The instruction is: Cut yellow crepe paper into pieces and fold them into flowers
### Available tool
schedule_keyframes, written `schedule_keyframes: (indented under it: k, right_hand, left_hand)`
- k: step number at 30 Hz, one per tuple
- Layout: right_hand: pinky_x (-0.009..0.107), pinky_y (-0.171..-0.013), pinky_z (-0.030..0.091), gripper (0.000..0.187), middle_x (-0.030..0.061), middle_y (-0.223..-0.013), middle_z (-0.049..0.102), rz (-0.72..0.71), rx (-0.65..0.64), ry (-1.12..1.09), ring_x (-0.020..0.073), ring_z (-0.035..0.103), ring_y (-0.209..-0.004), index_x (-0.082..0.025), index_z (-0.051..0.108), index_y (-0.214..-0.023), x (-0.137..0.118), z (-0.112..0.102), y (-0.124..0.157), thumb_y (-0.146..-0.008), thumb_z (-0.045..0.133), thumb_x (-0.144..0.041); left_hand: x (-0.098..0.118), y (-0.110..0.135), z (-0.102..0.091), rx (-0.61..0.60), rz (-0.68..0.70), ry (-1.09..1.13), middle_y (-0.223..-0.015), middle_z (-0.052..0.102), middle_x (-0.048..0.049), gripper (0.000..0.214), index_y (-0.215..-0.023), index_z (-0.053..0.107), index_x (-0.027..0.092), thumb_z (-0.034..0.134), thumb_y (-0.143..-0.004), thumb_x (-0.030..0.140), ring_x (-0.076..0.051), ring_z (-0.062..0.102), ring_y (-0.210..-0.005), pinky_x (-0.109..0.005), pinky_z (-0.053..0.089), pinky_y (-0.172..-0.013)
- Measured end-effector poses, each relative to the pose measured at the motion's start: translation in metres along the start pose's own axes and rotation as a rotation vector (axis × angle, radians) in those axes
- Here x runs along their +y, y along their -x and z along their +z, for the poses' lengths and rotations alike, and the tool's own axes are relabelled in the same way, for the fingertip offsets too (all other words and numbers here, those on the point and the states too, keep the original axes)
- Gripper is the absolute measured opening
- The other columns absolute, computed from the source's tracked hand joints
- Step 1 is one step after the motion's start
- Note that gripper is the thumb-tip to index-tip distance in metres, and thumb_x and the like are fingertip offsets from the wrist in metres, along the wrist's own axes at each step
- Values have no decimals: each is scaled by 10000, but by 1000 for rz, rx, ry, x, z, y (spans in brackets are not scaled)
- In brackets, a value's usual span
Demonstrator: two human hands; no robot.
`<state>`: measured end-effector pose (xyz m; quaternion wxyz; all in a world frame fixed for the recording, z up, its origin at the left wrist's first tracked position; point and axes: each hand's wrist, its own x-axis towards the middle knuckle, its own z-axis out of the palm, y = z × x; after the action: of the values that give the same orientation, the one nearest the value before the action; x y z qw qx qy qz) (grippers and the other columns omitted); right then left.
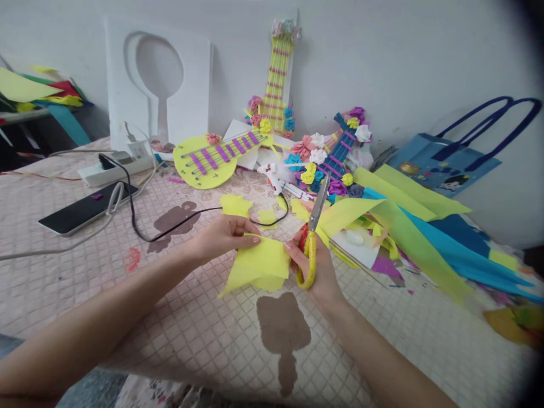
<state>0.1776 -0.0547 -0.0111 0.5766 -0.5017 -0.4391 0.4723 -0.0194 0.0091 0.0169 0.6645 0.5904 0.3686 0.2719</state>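
Note:
Between my two hands is a piece of yellow crepe paper [263,262]. My left hand [232,235] pinches its upper left edge between thumb and fingers. At its right edge, my right hand [317,269] grips the paper with thumb and fingertips. That same hand also carries scissors [313,238] with yellow and red handles, their blades pointing up and away from the paper. Just beyond my left hand lie yellow paper cutouts [236,205], and a smaller yellow piece [267,216] rests beside them.
A white glue gun [272,177] with a black cord lies behind my hands. Paper guitars [206,161] decorated with flowers stand farther back. Crepe sheets [420,238] spread on the right near a blue bag [446,161]. A phone [87,208] and power strip [114,170] are left.

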Motion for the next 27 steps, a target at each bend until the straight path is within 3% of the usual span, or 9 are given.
schedule_keyframes:
  k: [3, 7, 10, 15, 20, 27]
  right_hand:
    - [195, -416, 349, 308, -71, -618, 444, -17, -27, 55, 73, 414, -481, -216, 456, -785, -2, 2, 1, -713, 717, -361]
    - [202, -422, 340, 278, -68, -611, 450, -18, -74, 100, 71, 385, -472, -217, 460, -779, -5, 6, 5, -718, 701, -341]
    - [207, -435, 338, 271, -64, -619, 447, -34, -75, 110, 77, 385, -487, -218, 468, -773, -5, 7, 6, -709, 705, -333]
    - [210, -406, 305, 285, -80, -578, 433, 16, -77, 65, 72, 360, -441, -224, 454, -771, -8, 8, 7, -720, 695, -368]
    - [218, -468, 370, 356, -57, -657, 530, 102, -154, -38, 91, 454, -517, -224, 469, -793, -7, 11, 8, -637, 770, -334]
    - [214, -460, 351, 345, -65, -633, 488, 51, -57, 37, 89, 429, -513, -215, 483, -774, -2, 7, 3, -632, 770, -343]
  left_hand:
    - [2, 1, 2, -71, -16, -49, -816, 688, -35, 264, -860, 660, 150, 739, -691, 336, -125, 614, -710, -211, 457, -620]
    - [1, 0, 6, -148, -21, -222, -743, 669, -38, 333, -842, 687, 145, 638, -762, 465, -116, 569, -605, -193, 394, -504]
    - [-2, -2, 8, -130, -5, -315, -638, 640, -27, 343, -755, 693, 142, 624, -762, 478, -103, 527, -529, -183, 340, -444]
    - [-7, -3, 8, -77, 29, -327, -630, 645, -25, 311, -719, 686, 142, 632, -753, 446, -104, 535, -527, -184, 360, -457]
    - [-10, -3, 12, -59, 92, -432, -567, 592, -5, 295, -682, 682, 140, 625, -756, 420, -83, 477, -491, -170, 329, -430]
    - [-8, -4, 8, -61, 41, -312, -627, 643, -32, 262, -718, 706, 136, 666, -733, 394, -108, 543, -547, -184, 402, -468]
